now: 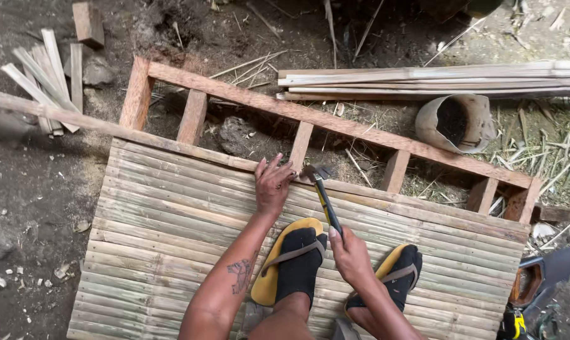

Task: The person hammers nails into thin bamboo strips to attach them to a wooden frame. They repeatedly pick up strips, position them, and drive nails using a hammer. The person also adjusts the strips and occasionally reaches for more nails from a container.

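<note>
- While I am watching from the head camera, my left hand (273,182) is lying flat with fingers spread at the centre of the frame, pressing on the top edge of the bamboo slat panel (172,233) and gripping nothing.
- My right hand (351,255) is wrapping shut around the handle of the hammer (321,189), whose head is sitting just right of the left fingertips, at the panel's upper edge.
- I am seeing that panel lying across the wooden frame (335,123); the frame's top rail is running diagonally from upper left to right, and five short cross pieces are showing between it and the panel, with open gaps of ground between them.
- I am counting two feet in yellow sandals (279,267), both standing on the slats at bottom centre, just below the hands.
- Open slats are stretching to the left of the left arm, giving free room there.
- I am noting one bundle of long bamboo strips (436,80) at upper right, one curved bamboo section (456,123) below it, and a handsaw (536,277) at the right edge.
- Short split sticks (43,79) are lying at upper left.
</note>
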